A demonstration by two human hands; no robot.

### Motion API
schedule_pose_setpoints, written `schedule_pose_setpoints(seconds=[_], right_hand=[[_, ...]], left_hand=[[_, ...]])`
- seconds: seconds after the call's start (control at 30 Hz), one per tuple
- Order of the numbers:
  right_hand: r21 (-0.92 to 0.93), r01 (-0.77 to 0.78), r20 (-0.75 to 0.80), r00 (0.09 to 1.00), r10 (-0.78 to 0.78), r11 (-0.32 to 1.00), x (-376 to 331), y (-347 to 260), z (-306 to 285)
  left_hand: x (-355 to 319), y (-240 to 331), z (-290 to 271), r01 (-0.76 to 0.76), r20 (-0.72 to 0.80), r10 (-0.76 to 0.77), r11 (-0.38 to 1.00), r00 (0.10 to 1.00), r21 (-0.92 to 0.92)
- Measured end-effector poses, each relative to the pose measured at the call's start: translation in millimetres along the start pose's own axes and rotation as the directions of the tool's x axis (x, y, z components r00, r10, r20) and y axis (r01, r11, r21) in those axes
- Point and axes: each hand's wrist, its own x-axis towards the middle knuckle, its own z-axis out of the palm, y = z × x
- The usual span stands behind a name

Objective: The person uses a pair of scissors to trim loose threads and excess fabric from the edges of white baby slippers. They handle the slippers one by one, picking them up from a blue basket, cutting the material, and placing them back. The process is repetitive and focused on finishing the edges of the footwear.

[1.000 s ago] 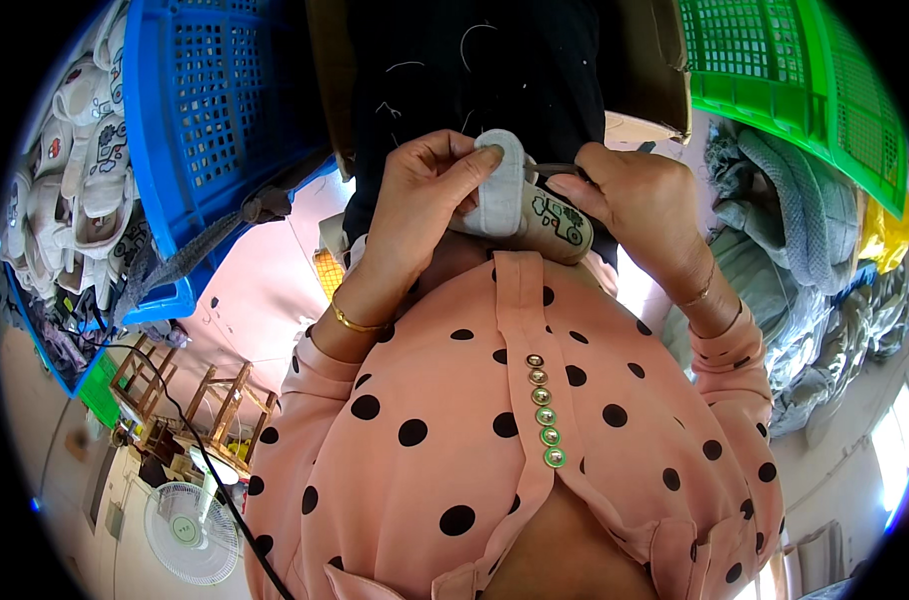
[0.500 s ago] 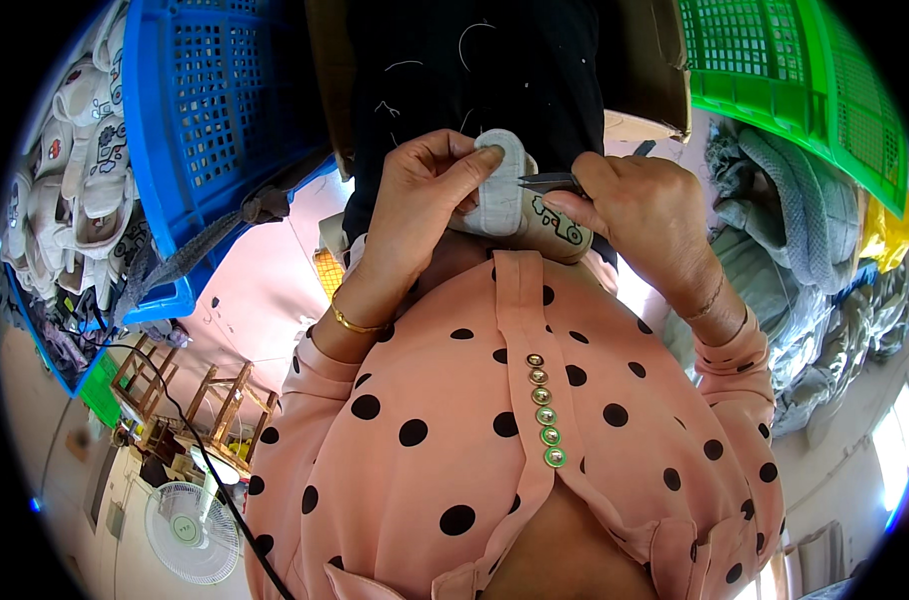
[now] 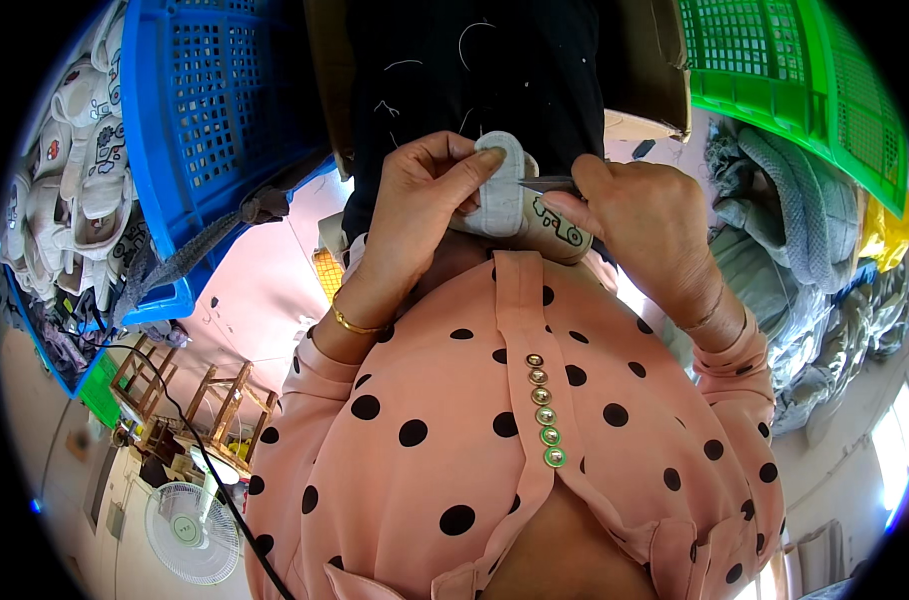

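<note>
My left hand (image 3: 425, 195) pinches a small off-white slipper (image 3: 501, 198) between thumb and fingers, with its pale sole turned toward me. A dark vehicle outline (image 3: 563, 222) shows on the slipper's upper, beside the sole. In my right hand (image 3: 650, 210) is a pair of small thread snips (image 3: 549, 183). Their pointed metal blades reach left to the sole's right edge, where the tips look together. My right fingers cover the rest of the snips. Both hands are above my dark-clothed lap, close to my spotted shirt.
A blue crate (image 3: 237, 90) stands on the left, with many similar slippers (image 3: 95, 165) piled beyond it. To the right are a green crate (image 3: 765, 55) and bagged grey goods (image 3: 775, 260). Cardboard (image 3: 650, 75) flanks my legs. Thread bits lie on the dark cloth.
The snips' blades have turned slightly and lie closer together against the sole's edge. My right hand has shifted a little; my left hand and the slipper are almost unmoved.
</note>
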Motion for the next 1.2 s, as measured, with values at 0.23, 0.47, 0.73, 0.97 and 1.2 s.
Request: schedule_pose_setpoints(seconds=[0.23,0.47,0.73,0.97,1.2], right_hand=[[0.315,-0.061,-0.147,0.983,0.112,0.947,3.4,11.5,20.9],[0.484,-0.095,-0.272,0.928,0.253,0.87,20.0,-2.7,56.4],[0.476,-0.101,-0.184,0.96,0.211,0.874,23.7,-2.4,58.0],[0.859,-0.149,0.047,0.976,0.213,0.489,29.6,2.5,46.3],[0.901,-0.42,0.43,0.899,0.088,-0.108,39.5,0.1,51.5]], left_hand=[[-2.2,0.4,-0.5,0.012,-0.001,-0.012,1.0,1.0,-0.004],[-1.5,1.7,-2.0,0.025,0.051,-0.023,0.999,0.998,-0.044],[-0.5,4.4,-0.2,-0.009,0.07,0.009,1.0,0.998,-0.004],[8.7,10.1,-8.4,0.001,0.078,-0.005,0.999,0.997,0.053],[3.3,9.8,-11.4,-0.516,0.098,0.562,0.659,0.821,0.547]])
